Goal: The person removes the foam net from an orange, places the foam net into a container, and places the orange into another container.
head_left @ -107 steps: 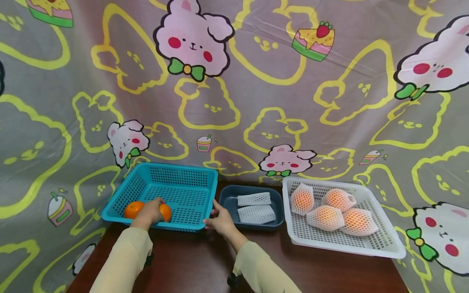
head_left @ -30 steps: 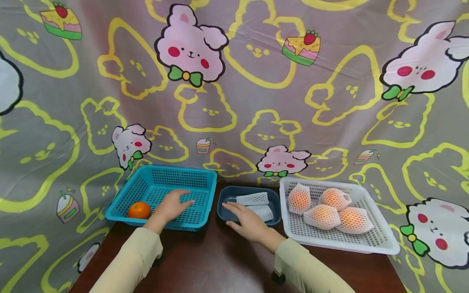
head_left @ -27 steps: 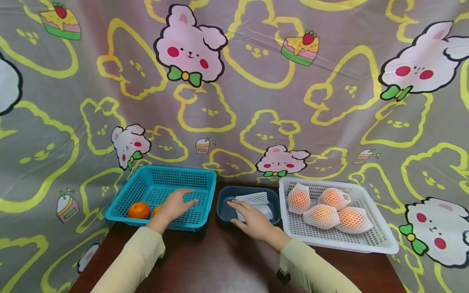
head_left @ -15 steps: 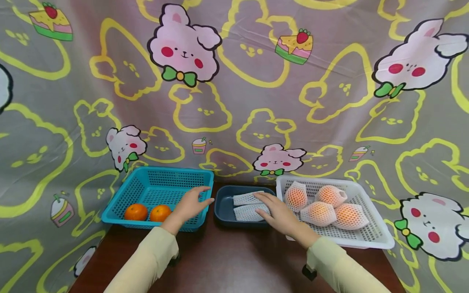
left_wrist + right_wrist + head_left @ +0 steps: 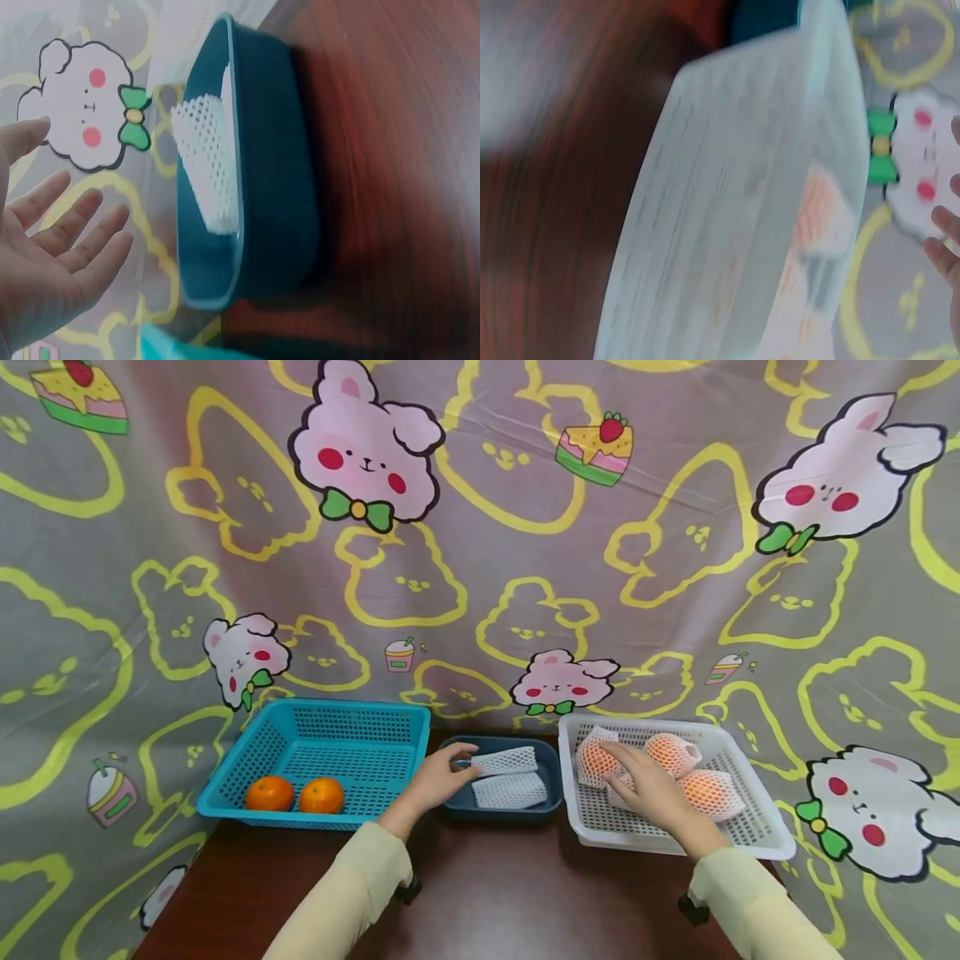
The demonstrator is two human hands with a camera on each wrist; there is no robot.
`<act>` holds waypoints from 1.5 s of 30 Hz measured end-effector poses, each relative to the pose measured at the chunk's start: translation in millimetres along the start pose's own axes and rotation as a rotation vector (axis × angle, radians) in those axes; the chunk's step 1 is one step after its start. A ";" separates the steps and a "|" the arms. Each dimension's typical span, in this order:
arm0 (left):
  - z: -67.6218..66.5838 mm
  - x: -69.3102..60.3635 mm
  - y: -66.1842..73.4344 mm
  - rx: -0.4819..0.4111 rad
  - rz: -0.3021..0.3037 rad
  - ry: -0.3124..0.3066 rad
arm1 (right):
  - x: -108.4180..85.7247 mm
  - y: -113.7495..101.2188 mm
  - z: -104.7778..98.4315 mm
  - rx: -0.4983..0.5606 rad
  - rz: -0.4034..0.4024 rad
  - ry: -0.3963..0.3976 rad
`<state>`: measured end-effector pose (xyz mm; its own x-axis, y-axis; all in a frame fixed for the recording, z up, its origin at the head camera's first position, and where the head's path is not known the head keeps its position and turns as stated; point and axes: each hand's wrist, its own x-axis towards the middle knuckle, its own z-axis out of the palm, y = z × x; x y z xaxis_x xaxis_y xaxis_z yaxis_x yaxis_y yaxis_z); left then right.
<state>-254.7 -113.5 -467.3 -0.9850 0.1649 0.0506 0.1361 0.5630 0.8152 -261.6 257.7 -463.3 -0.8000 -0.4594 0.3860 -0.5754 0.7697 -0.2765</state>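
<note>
Netted orange [image 5: 592, 764] lies at ten o'clock from the nearer right hand [image 5: 657, 790]. Its fingers stand apart; left hand [image 5: 435, 778] likewise.

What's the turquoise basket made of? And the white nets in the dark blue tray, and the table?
Turquoise basket: probably moulded plastic, slightly shiny, with neat rows of holes. White nets: likely matte foam, judging by their puffy mesh. Table: glossy wood or wood-look, with red-brown streaks and reflected light.

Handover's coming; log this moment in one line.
left hand: empty, near blue tray | right hand: empty, near white basket | teal basket: two oranges
</note>
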 end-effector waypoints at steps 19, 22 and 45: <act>98.1 10.7 15.9 -0.489 -0.091 -0.213 | -17.8 51.3 17.4 -0.036 0.219 -0.089; 108.7 10.3 20.1 -0.548 -0.130 -0.238 | -20.6 54.2 21.7 -0.053 0.245 -0.086; 170.3 3.5 35.7 -0.775 -0.283 -0.182 | -32.6 61.0 29.1 -0.253 0.387 -0.212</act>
<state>-235.2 45.1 -536.2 -0.9294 0.2667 -0.2552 -0.2903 -0.1008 0.9516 -275.6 306.8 -518.4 -0.9784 -0.1791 0.1030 -0.1919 0.9725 -0.1321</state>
